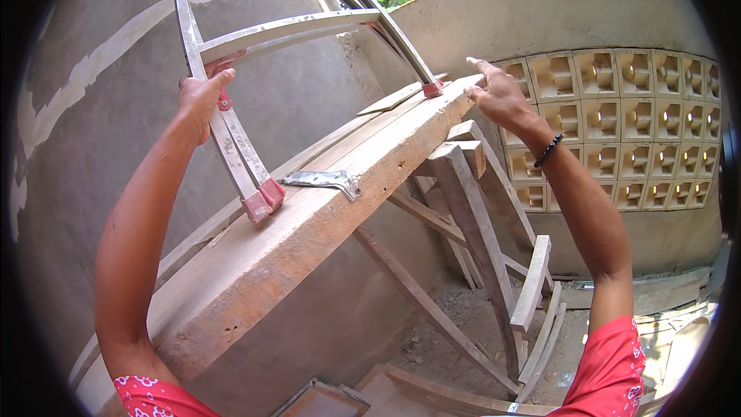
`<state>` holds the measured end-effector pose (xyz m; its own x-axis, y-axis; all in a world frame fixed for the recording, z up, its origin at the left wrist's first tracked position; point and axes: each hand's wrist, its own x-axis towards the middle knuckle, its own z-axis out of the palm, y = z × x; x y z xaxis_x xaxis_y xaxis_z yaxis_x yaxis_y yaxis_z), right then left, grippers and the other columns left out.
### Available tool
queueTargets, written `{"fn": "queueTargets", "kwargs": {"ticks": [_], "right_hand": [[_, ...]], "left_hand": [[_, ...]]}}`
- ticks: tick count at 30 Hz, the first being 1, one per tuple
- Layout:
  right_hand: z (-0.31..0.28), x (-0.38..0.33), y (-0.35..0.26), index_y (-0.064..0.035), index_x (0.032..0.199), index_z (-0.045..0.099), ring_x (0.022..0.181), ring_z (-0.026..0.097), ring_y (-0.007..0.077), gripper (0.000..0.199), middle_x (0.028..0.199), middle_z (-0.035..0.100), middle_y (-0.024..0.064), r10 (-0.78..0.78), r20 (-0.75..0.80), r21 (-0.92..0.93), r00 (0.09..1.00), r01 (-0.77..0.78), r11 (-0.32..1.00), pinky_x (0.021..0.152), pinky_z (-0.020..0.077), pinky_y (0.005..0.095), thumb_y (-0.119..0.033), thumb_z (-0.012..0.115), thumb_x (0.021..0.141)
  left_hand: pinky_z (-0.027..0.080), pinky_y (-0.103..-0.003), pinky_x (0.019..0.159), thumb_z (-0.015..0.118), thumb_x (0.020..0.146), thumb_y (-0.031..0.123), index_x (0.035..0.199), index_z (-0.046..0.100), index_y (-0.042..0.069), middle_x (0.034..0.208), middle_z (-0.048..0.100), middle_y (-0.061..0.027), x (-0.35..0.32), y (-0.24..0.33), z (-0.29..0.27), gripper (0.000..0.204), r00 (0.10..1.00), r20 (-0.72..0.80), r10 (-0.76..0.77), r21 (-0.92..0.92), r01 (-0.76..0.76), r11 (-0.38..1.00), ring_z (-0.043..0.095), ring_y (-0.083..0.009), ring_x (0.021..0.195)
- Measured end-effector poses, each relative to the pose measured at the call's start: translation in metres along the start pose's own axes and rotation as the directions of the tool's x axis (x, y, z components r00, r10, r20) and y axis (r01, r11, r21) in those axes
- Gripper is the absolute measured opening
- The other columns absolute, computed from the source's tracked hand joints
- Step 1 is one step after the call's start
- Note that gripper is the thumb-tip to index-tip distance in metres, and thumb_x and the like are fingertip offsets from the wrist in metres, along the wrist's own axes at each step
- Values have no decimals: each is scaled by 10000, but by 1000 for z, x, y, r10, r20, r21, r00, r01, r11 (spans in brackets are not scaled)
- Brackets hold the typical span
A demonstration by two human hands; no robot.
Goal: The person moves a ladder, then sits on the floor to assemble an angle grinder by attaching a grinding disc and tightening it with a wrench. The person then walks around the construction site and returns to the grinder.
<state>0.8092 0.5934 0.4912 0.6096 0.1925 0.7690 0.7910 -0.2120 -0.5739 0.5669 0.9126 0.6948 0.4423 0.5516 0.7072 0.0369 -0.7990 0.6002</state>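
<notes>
My left hand (202,102) is closed around the side rail of a grey metal stepladder (282,27), just below a rung. The ladder's red plastic feet (262,199) rest on a thick wooden plank (309,224), and the ladder rises out of the top of the view. My right hand (502,96), a dark bead bracelet at its wrist, is at the plank's far end. Its index finger is stretched out, and the fingertips are at or just beside the wood; contact is hard to tell. A bent metal strip (324,180) lies across the plank between the ladder's feet.
Wooden trestle legs and braces (478,239) hold the plank up. A grey plastered wall (100,147) runs along the left. Pale ventilation blocks (610,120) are set in the wall at right. Loose boards (455,398) and rubble (432,336) lie below.
</notes>
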Motion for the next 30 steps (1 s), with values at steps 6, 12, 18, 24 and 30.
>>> {"fn": "queueTargets", "kwargs": {"ticks": [6,12,18,24,30], "right_hand": [[17,-88,30,-4,1340,444,964,636,302,527,1063,618,236,90,62,152,994,-99,983,848,500,370,-125,604,853],[24,-141,6,-22,1303,490,962,609,288,494,1109,604,193,-59,-37,166,998,64,984,869,478,367,-60,606,824],[-5,-212,-17,18,1062,566,894,626,235,240,971,629,153,-42,42,362,998,24,932,804,493,332,-58,613,840],[-40,-288,-10,-34,680,449,490,454,109,265,552,495,39,34,107,359,994,-71,931,464,375,272,-77,689,784],[-47,-340,-27,-29,617,462,407,426,127,302,469,456,62,-124,269,404,955,6,915,408,355,286,-111,706,774]], "left_hand": [[527,-397,650,655,764,144,1117,415,-84,856,564,-172,-20,-2,-1,484,998,-62,-16,79,21,997,616,-243,738],[473,-376,643,659,795,288,1110,463,-73,799,590,-107,-33,1,-3,517,995,-103,5,124,8,992,595,-203,742],[367,-508,990,658,828,404,1481,40,47,1152,580,-153,-79,10,-16,967,876,-164,453,746,-191,638,526,-273,1141],[246,-601,1046,682,818,184,1410,312,83,1082,594,-141,-228,84,-23,705,637,239,733,544,-713,442,567,-307,1072],[323,-547,1036,588,874,381,1408,351,112,1101,555,-130,-454,53,-1,643,-83,943,323,-206,-906,370,538,-286,1067]]}}
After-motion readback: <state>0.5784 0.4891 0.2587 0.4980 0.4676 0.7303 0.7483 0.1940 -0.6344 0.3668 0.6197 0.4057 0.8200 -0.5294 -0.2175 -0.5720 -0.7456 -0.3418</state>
